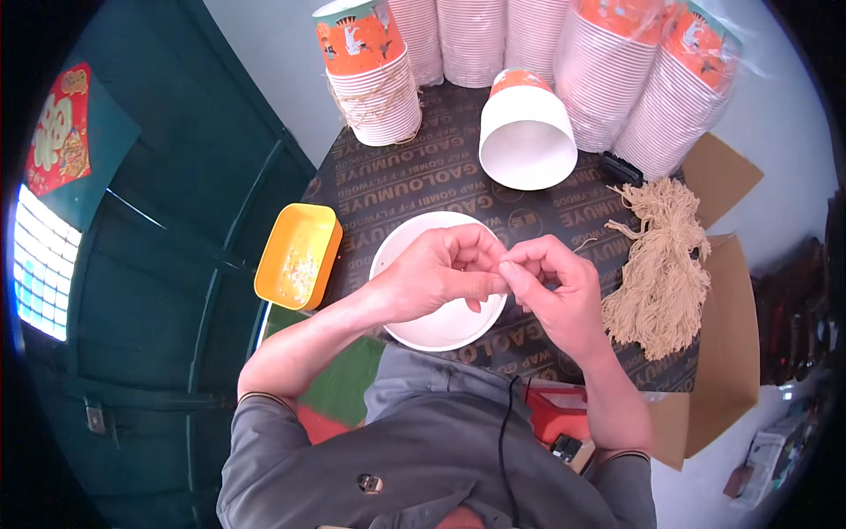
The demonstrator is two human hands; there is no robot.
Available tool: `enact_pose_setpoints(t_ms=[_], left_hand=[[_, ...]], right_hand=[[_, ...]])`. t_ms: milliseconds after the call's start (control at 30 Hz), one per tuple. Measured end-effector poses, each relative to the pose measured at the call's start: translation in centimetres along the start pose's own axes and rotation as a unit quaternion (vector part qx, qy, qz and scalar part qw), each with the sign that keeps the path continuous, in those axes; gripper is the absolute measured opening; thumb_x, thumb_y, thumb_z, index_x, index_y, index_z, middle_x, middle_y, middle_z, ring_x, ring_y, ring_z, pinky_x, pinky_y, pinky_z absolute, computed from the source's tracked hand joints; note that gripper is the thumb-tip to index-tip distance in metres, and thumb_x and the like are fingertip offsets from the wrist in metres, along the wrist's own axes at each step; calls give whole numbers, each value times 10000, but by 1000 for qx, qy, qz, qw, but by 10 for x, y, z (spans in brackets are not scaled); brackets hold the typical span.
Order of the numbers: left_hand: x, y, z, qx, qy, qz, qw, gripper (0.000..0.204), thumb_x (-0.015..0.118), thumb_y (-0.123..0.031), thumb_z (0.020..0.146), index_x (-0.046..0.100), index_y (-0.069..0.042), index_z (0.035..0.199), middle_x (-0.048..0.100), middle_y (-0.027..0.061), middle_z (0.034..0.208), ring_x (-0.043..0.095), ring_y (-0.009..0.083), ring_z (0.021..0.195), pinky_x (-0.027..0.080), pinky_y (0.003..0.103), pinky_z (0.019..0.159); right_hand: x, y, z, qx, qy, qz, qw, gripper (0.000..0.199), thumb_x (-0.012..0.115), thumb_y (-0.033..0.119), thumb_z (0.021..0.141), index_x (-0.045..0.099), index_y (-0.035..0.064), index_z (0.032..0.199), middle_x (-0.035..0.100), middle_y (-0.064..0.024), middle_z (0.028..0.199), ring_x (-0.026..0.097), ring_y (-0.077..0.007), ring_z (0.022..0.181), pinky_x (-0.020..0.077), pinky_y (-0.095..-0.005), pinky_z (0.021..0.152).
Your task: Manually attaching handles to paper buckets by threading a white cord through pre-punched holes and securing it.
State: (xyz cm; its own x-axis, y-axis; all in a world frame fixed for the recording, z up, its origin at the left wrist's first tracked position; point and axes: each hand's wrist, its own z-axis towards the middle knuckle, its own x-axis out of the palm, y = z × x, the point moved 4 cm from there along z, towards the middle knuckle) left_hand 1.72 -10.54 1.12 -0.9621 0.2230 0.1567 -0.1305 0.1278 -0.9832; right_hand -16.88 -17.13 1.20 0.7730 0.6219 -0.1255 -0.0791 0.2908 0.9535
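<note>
Both hands meet at the fingertips over a white round bowl (414,236) at the table's near edge. My left hand (445,269) reaches in with its thumb and fingers pinched together. Against it, my right hand (557,286) is closed in a pinch as well, thumb against forefinger. Whatever lies between the fingertips is too small to make out. The hands cover much of the bowl's inside. To the right of my right hand lies a thick bundle of tan strings (659,273). One short loose strand (585,243) rests on the table near that hand.
A yellow tray (330,251) with small pale bits stands at the left edge of the dark table (370,189). An orange-and-white paper tub (527,150) lies tipped at the back. Stacked tubs (379,97) line the wall. A black object (620,169) and an open cardboard box (727,326) are on the right.
</note>
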Motion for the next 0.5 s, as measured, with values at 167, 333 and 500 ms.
enact_pose_setpoints(t_ms=[167,333,500], left_hand=[[2,-1,5,-30,-2,-17,999,167,776,-176,1065,722,-29,1124,768,30,1025,719,89,845,604,254,756],[2,-4,14,-42,-8,-17,999,148,772,-148,1056,736,-26,1131,773,37,1014,721,95,802,607,262,729],[9,-10,20,-61,-3,23,998,165,768,-132,1054,764,-7,1161,777,42,1009,723,100,802,611,268,730]], right_hand=[[-15,11,18,32,40,40,998,163,750,136,1069,724,14,1174,670,15,774,597,-29,676,462,-233,591],[-36,39,42,2,144,-48,988,261,752,154,1054,706,8,1266,625,36,774,566,-23,667,432,-244,585],[-34,54,74,-48,257,-106,959,233,741,85,1016,736,18,1240,644,20,762,595,-42,686,457,-244,622]])
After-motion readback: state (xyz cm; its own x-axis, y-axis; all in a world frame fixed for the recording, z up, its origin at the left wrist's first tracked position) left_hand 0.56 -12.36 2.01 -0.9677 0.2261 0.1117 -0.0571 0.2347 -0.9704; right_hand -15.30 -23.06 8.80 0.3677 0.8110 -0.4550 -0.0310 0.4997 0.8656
